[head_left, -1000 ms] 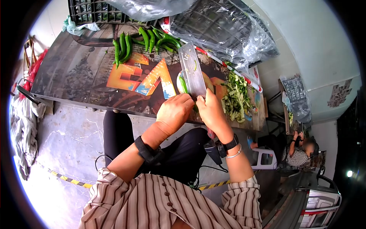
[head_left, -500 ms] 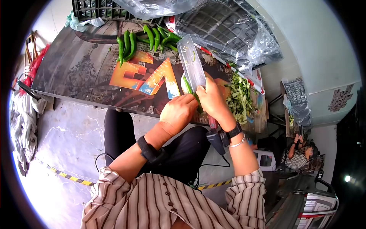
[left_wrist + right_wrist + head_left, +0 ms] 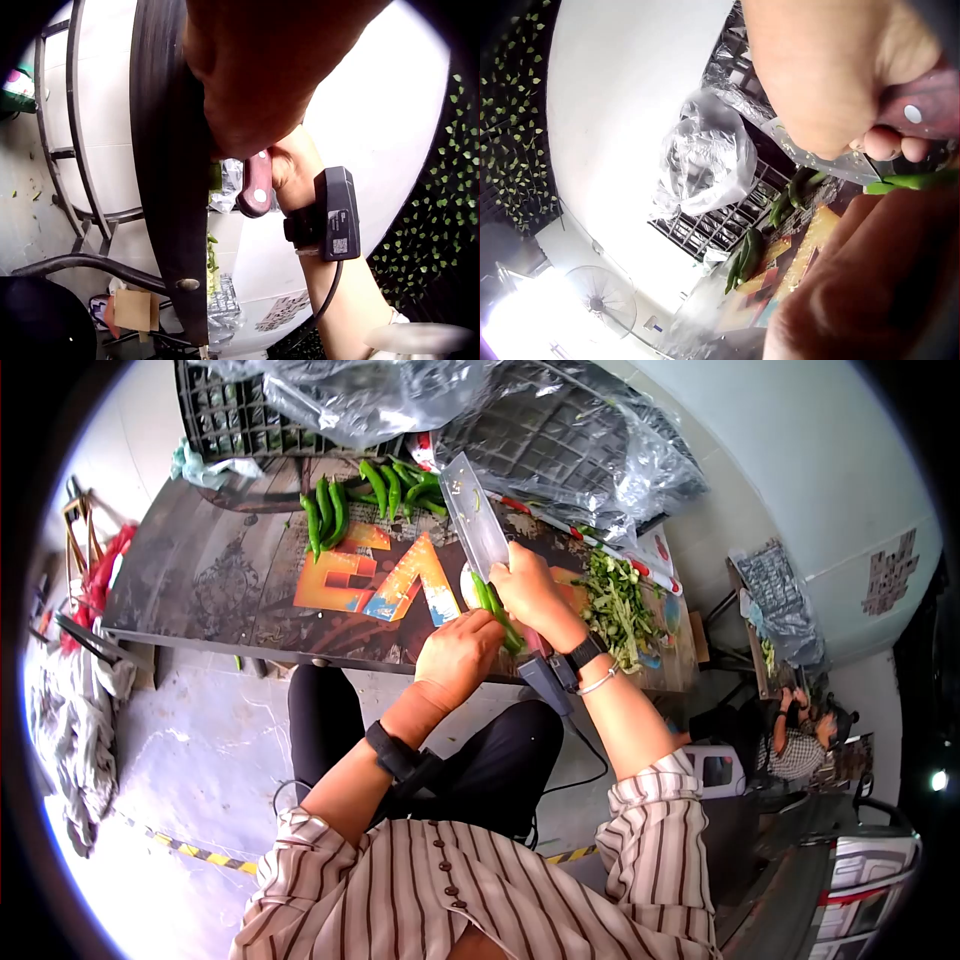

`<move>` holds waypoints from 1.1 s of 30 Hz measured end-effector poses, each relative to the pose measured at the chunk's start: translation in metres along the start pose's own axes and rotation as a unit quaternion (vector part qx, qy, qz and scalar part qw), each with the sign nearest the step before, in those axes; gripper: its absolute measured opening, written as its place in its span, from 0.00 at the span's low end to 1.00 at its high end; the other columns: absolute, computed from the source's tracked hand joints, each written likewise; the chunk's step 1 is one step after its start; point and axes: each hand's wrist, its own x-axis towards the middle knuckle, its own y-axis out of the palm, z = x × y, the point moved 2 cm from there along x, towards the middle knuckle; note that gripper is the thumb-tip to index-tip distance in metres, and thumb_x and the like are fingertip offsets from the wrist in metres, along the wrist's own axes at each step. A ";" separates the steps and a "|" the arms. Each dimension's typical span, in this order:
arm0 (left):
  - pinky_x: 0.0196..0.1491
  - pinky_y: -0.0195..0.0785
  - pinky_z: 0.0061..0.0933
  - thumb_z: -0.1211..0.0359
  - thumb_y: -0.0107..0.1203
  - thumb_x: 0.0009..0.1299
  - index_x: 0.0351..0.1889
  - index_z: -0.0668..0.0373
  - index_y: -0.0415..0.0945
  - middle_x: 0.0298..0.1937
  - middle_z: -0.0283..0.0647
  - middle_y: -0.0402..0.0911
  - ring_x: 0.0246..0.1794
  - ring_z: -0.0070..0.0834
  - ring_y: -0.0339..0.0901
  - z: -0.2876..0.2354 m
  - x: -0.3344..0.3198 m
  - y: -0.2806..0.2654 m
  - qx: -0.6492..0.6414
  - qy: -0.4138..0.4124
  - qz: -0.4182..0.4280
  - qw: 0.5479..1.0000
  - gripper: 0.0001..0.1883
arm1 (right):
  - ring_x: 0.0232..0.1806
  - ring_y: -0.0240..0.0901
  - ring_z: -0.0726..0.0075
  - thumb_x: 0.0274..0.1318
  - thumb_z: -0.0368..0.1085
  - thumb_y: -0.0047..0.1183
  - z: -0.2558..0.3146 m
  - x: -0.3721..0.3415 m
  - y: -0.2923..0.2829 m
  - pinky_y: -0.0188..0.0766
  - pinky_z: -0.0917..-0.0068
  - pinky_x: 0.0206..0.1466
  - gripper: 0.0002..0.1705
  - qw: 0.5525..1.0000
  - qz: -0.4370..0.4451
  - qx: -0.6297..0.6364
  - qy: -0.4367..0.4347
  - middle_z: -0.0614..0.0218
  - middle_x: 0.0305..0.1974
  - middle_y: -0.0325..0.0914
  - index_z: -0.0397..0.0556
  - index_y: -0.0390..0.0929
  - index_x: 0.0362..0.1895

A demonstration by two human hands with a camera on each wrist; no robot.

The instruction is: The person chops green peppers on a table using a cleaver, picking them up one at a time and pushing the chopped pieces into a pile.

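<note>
My right hand (image 3: 528,588) grips the red handle (image 3: 257,184) of a wide cleaver, whose blade (image 3: 474,515) carries small green bits and points away from me. Beside the blade, green pepper pieces (image 3: 493,603) lie over a round pale board, partly hidden by my hands. My left hand (image 3: 458,657) holds the near part of the pepper with curled fingers. In the right wrist view, green pepper (image 3: 911,181) shows between the left hand (image 3: 870,277) and the right hand (image 3: 825,67). Chopped green pepper (image 3: 622,610) is heaped right of the board.
Whole green peppers (image 3: 325,512) lie in groups at the table's (image 3: 200,575) far side. Behind them stand a black crate (image 3: 222,415) and a plastic-covered crate (image 3: 570,435). A red-and-white strip (image 3: 640,565) runs along the back right. Another person (image 3: 800,745) sits at the far right.
The cleaver and my right hand have moved left and slightly away from me, and the blade tilts more to the left. More of the pepper shows beside it. My left hand keeps its hold.
</note>
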 end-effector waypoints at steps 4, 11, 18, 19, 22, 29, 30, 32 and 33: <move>0.38 0.72 0.35 0.72 0.58 0.59 0.33 0.56 0.76 0.33 0.37 0.74 0.36 0.38 0.77 0.001 -0.001 -0.003 -0.020 -0.001 -0.018 1.000 0.05 | 0.34 0.73 0.33 0.55 0.35 0.49 -0.005 -0.019 -0.016 0.69 0.52 0.36 0.12 0.998 -0.026 0.060 0.002 0.39 0.28 0.75 0.35 0.70 0.34; 0.39 0.72 0.35 0.72 0.58 0.61 0.33 0.57 0.76 0.35 0.37 0.76 0.38 0.39 0.77 -0.001 0.000 -0.004 -0.010 0.000 -0.001 1.000 0.04 | 0.19 0.73 0.56 0.57 0.34 0.48 -0.003 -0.078 -0.046 0.68 0.61 0.25 0.11 0.974 -0.012 0.211 0.086 0.51 0.20 0.73 0.36 0.69 0.34; 0.43 0.70 0.35 0.71 0.57 0.61 0.34 0.57 0.77 0.36 0.37 0.76 0.40 0.38 0.75 -0.005 0.011 -0.003 -0.001 0.006 0.015 1.000 0.04 | 0.11 0.63 0.78 0.61 0.32 0.46 -0.024 -0.127 -0.048 0.61 0.75 0.13 0.07 0.945 -0.046 0.303 0.111 0.70 0.17 0.67 0.39 0.67 0.35; 0.44 0.70 0.35 0.70 0.57 0.61 0.33 0.57 0.78 0.37 0.37 0.77 0.40 0.39 0.74 -0.004 0.014 -0.002 0.014 0.019 0.023 0.999 0.04 | 0.11 0.63 0.78 0.61 0.32 0.47 -0.026 -0.131 -0.047 0.61 0.75 0.13 0.08 0.941 -0.054 0.310 0.122 0.70 0.17 0.67 0.39 0.67 0.35; 0.45 0.69 0.36 0.71 0.56 0.61 0.30 0.58 0.78 0.37 0.37 0.77 0.41 0.40 0.73 -0.006 0.024 -0.004 0.016 0.034 0.007 0.999 0.02 | 0.11 0.63 0.79 0.62 0.32 0.47 -0.031 -0.137 -0.042 0.61 0.75 0.13 0.07 0.928 -0.067 0.345 0.126 0.71 0.18 0.67 0.39 0.67 0.35; 0.50 0.67 0.38 0.73 0.57 0.61 0.34 0.60 0.79 0.42 0.41 0.78 0.46 0.43 0.73 0.022 0.050 0.000 0.015 0.037 0.027 0.999 0.05 | 0.11 0.63 0.79 0.61 0.31 0.48 -0.033 -0.137 -0.030 0.61 0.76 0.12 0.06 0.908 -0.087 0.395 0.113 0.71 0.18 0.67 0.40 0.67 0.35; 0.52 0.67 0.38 0.73 0.56 0.60 0.34 0.60 0.79 0.42 0.42 0.79 0.47 0.42 0.74 0.030 0.052 0.002 0.034 0.040 0.048 0.997 0.05 | 0.11 0.63 0.79 0.61 0.31 0.48 -0.032 -0.137 -0.028 0.61 0.76 0.12 0.06 0.907 -0.087 0.396 0.112 0.71 0.18 0.67 0.40 0.67 0.35; 0.56 0.64 0.38 0.73 0.54 0.59 0.35 0.59 0.79 0.41 0.43 0.79 0.47 0.42 0.74 0.036 0.051 0.003 0.047 0.036 0.063 0.996 0.07 | 0.11 0.62 0.79 0.61 0.31 0.48 -0.031 -0.136 -0.025 0.61 0.76 0.12 0.06 0.914 -0.089 0.382 0.105 0.71 0.17 0.66 0.40 0.67 0.35; 0.56 0.64 0.38 0.73 0.54 0.59 0.35 0.59 0.79 0.41 0.43 0.79 0.47 0.42 0.74 0.036 0.052 0.000 0.048 0.036 0.063 0.996 0.07 | 0.11 0.62 0.79 0.61 0.31 0.48 -0.033 -0.135 -0.023 0.61 0.76 0.12 0.06 0.914 -0.090 0.383 0.104 0.71 0.17 0.66 0.40 0.67 0.35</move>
